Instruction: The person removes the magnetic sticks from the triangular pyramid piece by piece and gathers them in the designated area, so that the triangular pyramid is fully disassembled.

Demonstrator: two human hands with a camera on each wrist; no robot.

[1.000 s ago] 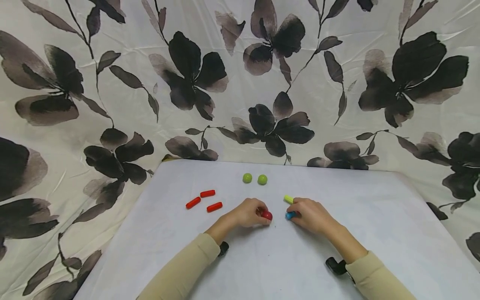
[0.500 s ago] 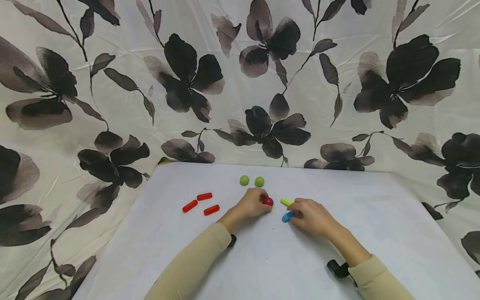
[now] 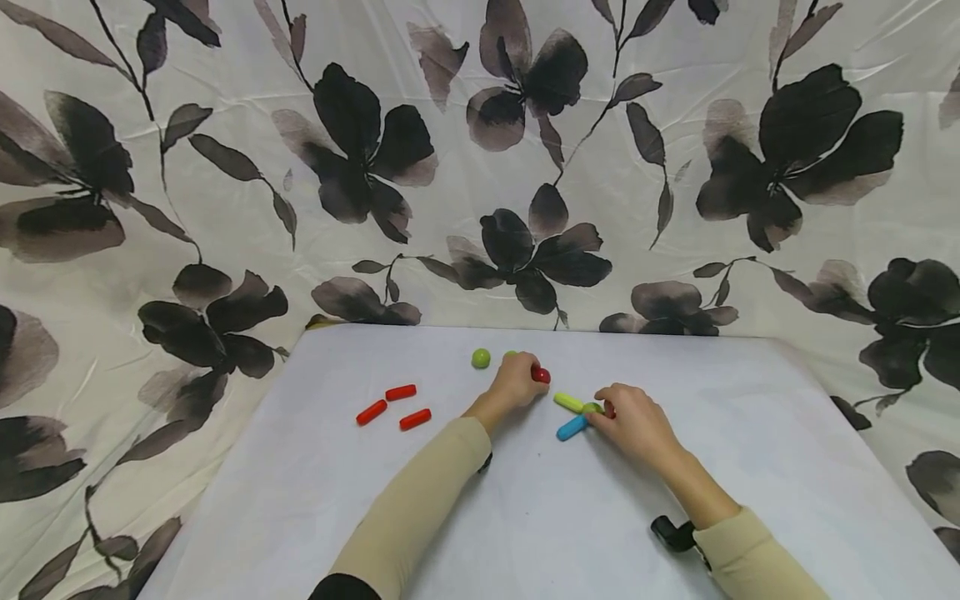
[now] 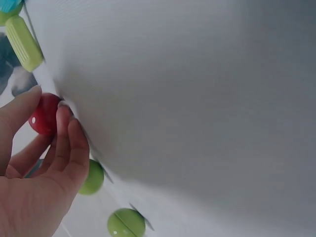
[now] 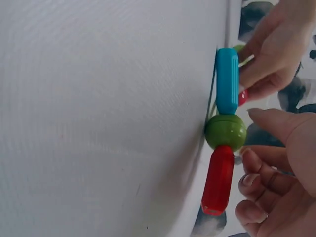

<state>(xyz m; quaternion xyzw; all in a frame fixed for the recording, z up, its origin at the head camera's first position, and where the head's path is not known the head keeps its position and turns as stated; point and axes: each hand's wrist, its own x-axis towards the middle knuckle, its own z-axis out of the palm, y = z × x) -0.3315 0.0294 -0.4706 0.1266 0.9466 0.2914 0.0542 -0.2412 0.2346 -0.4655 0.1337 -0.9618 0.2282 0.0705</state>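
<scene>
Head view: left hand (image 3: 517, 382) pinching red ball (image 3: 541, 375) just beside 2 green balls (image 3: 481, 358); right hand (image 3: 633, 421), fingers curled, at blue rod (image 3: 572, 427) joined to green ball (image 5: 225, 132) and red rod (image 5: 217, 179). Likely light, hard, smooth; best pinched mid-rod.

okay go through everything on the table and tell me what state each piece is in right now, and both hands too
left hand: pinches the red ball
right hand: rests on the joined pieces
blue stick, green ball, red stick: joined in a line
yellow-green stick: lying against that cluster
three red sticks: loose
two green balls: loose
</scene>
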